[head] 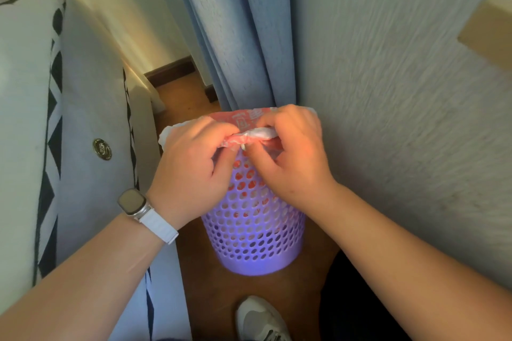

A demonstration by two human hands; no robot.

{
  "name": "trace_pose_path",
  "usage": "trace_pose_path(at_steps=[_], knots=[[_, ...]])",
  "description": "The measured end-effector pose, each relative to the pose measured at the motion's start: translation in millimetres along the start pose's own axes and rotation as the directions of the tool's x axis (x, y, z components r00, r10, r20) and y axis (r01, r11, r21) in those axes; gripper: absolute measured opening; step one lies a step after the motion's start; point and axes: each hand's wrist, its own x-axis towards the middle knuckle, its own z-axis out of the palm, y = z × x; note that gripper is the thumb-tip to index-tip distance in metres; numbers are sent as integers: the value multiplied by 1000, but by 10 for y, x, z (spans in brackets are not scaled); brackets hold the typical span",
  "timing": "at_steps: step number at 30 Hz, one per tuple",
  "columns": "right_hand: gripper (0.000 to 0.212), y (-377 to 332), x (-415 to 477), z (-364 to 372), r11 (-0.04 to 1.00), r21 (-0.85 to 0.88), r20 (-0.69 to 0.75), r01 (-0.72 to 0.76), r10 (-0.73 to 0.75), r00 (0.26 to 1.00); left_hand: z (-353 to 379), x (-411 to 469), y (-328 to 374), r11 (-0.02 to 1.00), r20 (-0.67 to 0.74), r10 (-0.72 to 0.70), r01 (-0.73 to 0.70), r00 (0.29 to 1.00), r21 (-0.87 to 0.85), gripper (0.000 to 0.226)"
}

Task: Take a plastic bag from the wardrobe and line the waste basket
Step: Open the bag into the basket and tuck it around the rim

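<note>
Both forearms lead to my left hand [191,166] and right hand [291,155], fingers pinched shut on the plastic bag [249,119]; gather slack evenly, snug over the lilac waste basket [252,232] rim beneath.

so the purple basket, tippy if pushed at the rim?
Probably: the waste basket narrows toward its base and its perforated plastic wall looks light. Both hands, left and right, grip only the bag, not the basket.

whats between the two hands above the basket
A bunched stretch of the bag, white and red, pinched by the left hand and the right hand over the near rim of the basket, in the head view.
</note>
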Motion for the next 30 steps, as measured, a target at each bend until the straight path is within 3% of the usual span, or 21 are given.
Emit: trace_pose_path(at_steps=[7,16,19,24,30], knots=[[37,179,-7,-105,995,98,101,-19,9,995,-32,13,-122,999,-9,-48,48,999,-24,15],[21,298,59,-158,994,106,-49,-40,46,998,-66,-13,-95,977,-21,-70,64,997,-204,25],[21,261,38,-127,998,47,-70,-45,48,996,-85,7,-53,969,-6,-18,15,1000,-246,26],[27,152,24,-54,999,-29,-99,-15,12,995,-9,20,35,996,-36,-7,4,999,-86,30],[27,83,-5,-9,997,77,2,-16,16,1000,20,12,-77,999,-32,-16,14,999,-34,16]])
